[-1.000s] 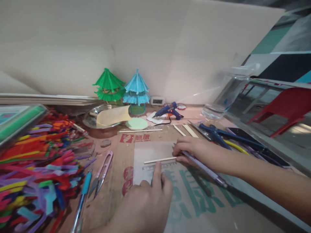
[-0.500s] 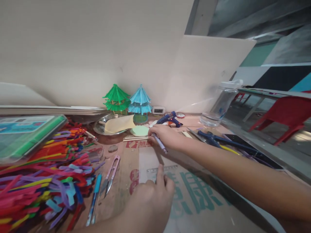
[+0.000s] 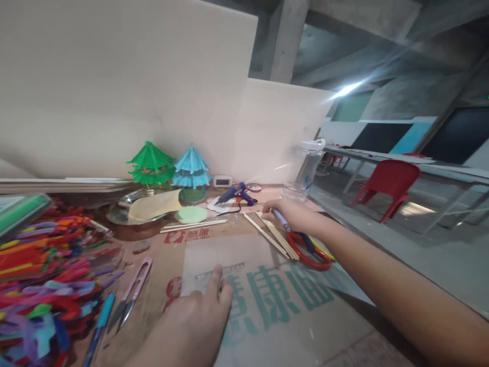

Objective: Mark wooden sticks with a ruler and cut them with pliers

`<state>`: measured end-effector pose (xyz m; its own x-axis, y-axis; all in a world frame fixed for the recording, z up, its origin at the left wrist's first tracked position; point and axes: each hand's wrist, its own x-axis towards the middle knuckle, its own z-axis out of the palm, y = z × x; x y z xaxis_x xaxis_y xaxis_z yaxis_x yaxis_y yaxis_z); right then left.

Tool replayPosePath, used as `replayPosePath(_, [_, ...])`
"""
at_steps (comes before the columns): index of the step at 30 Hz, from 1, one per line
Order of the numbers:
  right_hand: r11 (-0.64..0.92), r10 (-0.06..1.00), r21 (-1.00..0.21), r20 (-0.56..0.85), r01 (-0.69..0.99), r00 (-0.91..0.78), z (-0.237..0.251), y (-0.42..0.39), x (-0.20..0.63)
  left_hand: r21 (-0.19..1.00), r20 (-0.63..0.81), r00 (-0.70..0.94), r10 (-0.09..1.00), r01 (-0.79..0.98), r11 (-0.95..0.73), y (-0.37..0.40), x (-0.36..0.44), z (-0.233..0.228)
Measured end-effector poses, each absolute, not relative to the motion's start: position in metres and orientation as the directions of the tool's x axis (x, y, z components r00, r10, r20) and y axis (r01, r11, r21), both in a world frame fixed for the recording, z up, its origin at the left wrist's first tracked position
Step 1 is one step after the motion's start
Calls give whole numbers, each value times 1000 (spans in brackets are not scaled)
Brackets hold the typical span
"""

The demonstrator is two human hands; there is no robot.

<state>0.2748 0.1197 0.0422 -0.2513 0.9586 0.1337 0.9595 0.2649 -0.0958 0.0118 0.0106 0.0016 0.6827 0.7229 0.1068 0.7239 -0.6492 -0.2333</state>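
A red chair (image 3: 389, 181) stands frame-right, beyond my surface (image 3: 273, 192). My right grip (image 3: 297, 216), pinching a pen (image 3: 281, 220), has moved to the centre-right sticks (image 3: 280, 237); my left grip (image 3: 194, 316), I can't tell.

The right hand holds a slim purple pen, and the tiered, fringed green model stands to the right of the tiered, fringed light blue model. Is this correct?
Not entirely: the head view shows the tiered, fringed green model to the left of the tiered, fringed light blue model. The right hand does hold a slim purple pen.
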Motion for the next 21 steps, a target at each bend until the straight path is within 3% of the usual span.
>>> replayPosePath(5, [193, 981, -45, 15, 980, -192, 31, 116, 261, -293, 17, 648, 762, 732, -615, 10, 16, 6])
replayPosePath(12, [159, 987, -31, -16, 987, -160, 14, 123, 256, -321, -200, 562, 803, 736, -596, 11, 32, 27])
replayPosePath(17, [186, 982, -168, 62, 968, -178, 25, 121, 257, -276, -208, 562, 801, 751, -599, 12, 32, 24])
replayPosePath(21, [331, 943, -355, 146, 874, -298, 49, 100, 246, -264, -48, 625, 779, 745, -613, 11, 24, 14])
